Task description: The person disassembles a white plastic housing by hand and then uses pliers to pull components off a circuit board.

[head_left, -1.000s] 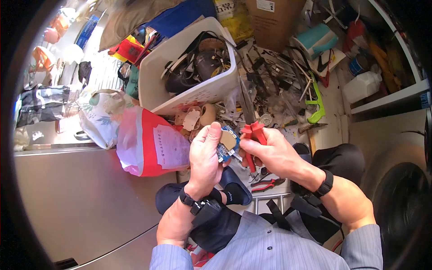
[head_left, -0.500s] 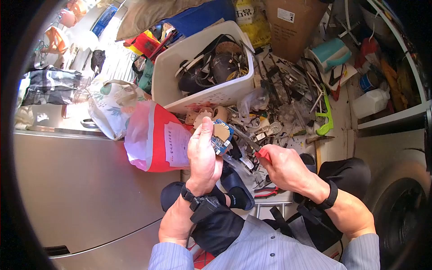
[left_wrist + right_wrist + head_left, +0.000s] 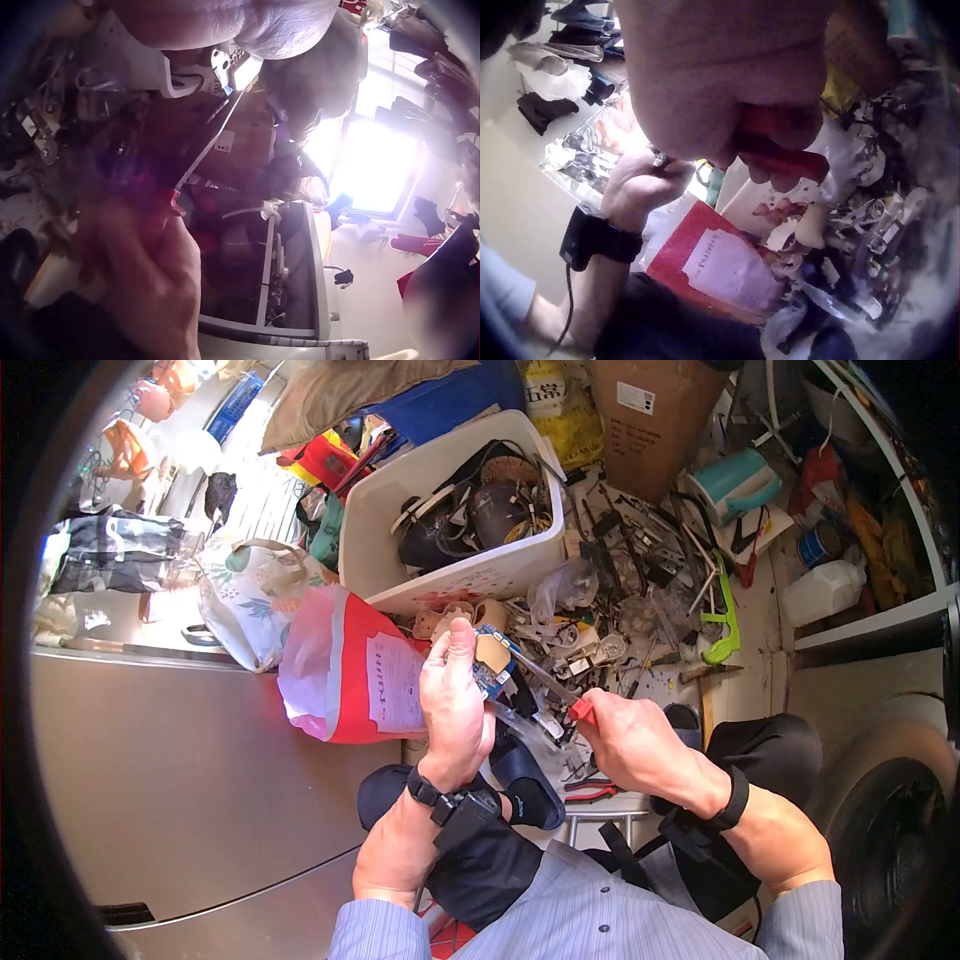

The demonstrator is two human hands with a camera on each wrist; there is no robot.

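In the head view my left hand (image 3: 455,710) holds a blue circuit board (image 3: 492,678) with a tan plate on its face, thumb along its side. My right hand (image 3: 645,745) grips a red-handled tool (image 3: 582,710) with a long narrow metal blade. That blade slants up to the left, its tip right at the board's right edge. From the left wrist, the blade (image 3: 206,150) reaches towards the board's end near the palm. The right wrist view shows red handle (image 3: 791,157) under the curled fingers; the board is mostly hidden there.
A white bin (image 3: 460,575) of cables and dark parts stands ahead. Beside it is a red and pink bag (image 3: 345,670). Scrap parts (image 3: 600,645) cover the floor, with red-handled pliers (image 3: 592,790) near the feet. A green saw-like frame (image 3: 722,620) lies right, by a washing machine (image 3: 890,780).
The right hand has moved right and down from the board, and the tool has turned from pointing up to slanting towards the board. The left hand keeps the board. The last half second shows little motion.
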